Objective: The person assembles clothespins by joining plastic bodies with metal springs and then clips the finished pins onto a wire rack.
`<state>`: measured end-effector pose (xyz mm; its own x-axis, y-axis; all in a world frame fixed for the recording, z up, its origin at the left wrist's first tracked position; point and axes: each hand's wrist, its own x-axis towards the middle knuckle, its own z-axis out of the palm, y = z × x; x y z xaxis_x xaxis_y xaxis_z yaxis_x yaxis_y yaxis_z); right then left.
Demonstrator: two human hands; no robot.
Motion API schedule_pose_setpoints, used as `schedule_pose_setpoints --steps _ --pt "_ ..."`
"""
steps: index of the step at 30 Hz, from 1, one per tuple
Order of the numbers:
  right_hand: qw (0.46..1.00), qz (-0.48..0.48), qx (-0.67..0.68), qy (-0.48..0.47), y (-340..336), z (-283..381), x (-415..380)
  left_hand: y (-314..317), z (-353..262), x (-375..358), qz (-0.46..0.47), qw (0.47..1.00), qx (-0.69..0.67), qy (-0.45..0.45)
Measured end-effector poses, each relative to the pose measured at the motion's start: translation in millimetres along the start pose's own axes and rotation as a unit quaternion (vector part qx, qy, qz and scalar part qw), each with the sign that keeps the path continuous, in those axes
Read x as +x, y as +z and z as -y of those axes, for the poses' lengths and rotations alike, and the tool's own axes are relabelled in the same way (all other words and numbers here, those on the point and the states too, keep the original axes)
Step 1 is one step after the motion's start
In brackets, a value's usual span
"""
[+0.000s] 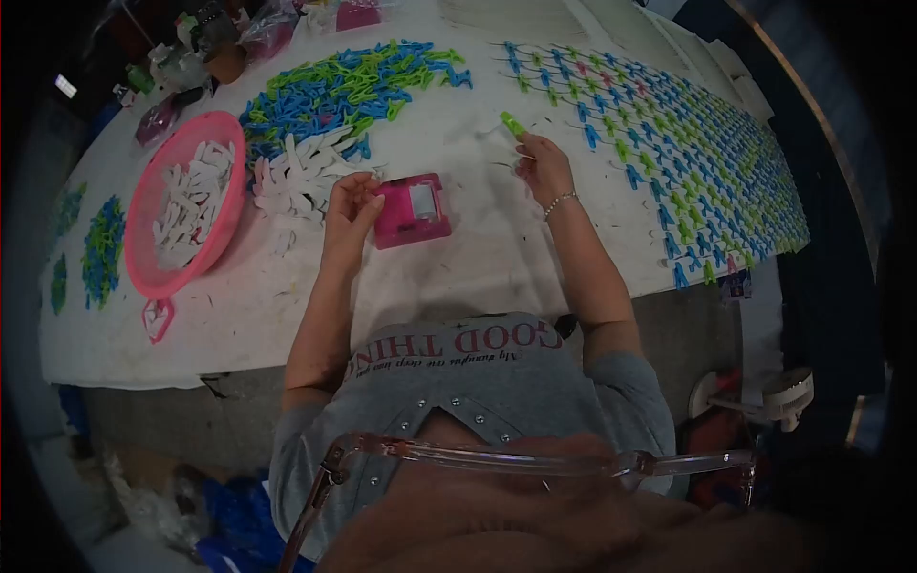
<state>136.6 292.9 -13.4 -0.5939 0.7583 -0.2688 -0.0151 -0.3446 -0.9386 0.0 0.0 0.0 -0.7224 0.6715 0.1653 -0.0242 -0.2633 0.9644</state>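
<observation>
My right hand [544, 170], with a beaded bracelet at the wrist, pinches a green clip [513, 123] that looks like a clothespin and points up and away from me. My left hand [353, 201] has its thumb and fingers curled together beside a small pink box [413, 235]; whatever may be between them is too small to make out. A pale rectangular piece [422, 201] sits in that box. Just beyond the left hand lies a loose heap of white strip-like pieces [304, 177].
Behind the strips is a big pile of blue and green clips [353, 86]. A pink basin [141, 267] of white pieces stands at left, near smaller clip piles [103, 253]. Rows of clips [688, 162] cover the table's right side. Bottles and bags crowd the far left corner.
</observation>
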Motion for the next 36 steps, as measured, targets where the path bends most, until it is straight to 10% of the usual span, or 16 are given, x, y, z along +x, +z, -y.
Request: schedule_pose_setpoints --steps 12,16,20,36 --pt "0.962 -0.198 0.183 0.040 -50 10 84 13 4 -3 -0.032 0.999 -0.006 -0.001" --pt "0.977 -0.196 -0.073 -0.046 -66 18 50 12 3 -2 -0.039 0.999 -0.011 0.001" --pt "0.820 -0.316 -0.415 -0.236 -112 7 57 13 7 -1 -0.043 0.999 -0.003 0.000" --pt "0.777 -0.385 -0.474 -0.153 -111 22 78 7 15 3 -0.044 0.999 0.009 -0.006"
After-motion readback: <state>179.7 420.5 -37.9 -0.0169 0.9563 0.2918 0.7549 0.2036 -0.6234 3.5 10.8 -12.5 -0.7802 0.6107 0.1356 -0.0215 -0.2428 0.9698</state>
